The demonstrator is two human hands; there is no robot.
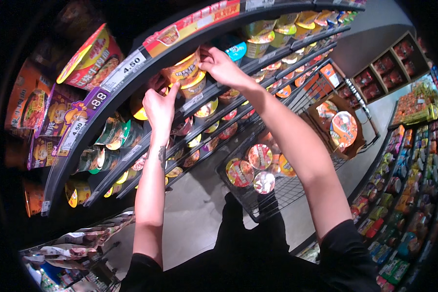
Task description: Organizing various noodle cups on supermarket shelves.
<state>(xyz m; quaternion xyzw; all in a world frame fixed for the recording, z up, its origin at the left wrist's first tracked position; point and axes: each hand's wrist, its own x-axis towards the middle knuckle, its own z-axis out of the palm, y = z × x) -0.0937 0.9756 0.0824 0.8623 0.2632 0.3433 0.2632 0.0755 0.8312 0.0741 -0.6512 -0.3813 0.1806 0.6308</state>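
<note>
Both my hands are at an instant noodle bowl (pixel 184 69) with a yellow and orange wrapper, on a store shelf. My right hand (pixel 219 65) grips its right side with thumb and fingertips. On the left side, my left hand (pixel 162 104) has its thumb against the lower edge; its other fingers are partly hidden in shadow. Directly under this bowl is a second yellow noodle bowl (pixel 194 87), stacked on the shelf lip. A blue-lidded noodle cup (pixel 236 51) stands just beyond my right hand. Green-lidded bowls (pixel 113 135) sit to the left, below my left hand.
Above the hands curves an upper shelf edge with price tags (pixel 126 69), carrying a red noodle bucket (pixel 95 62). A wire shopping cart (pixel 292 189) at my legs holds several noodle bowls (pixel 261 156) and a cardboard box (pixel 314 116). Packed shelves (pixel 405 189) line the right.
</note>
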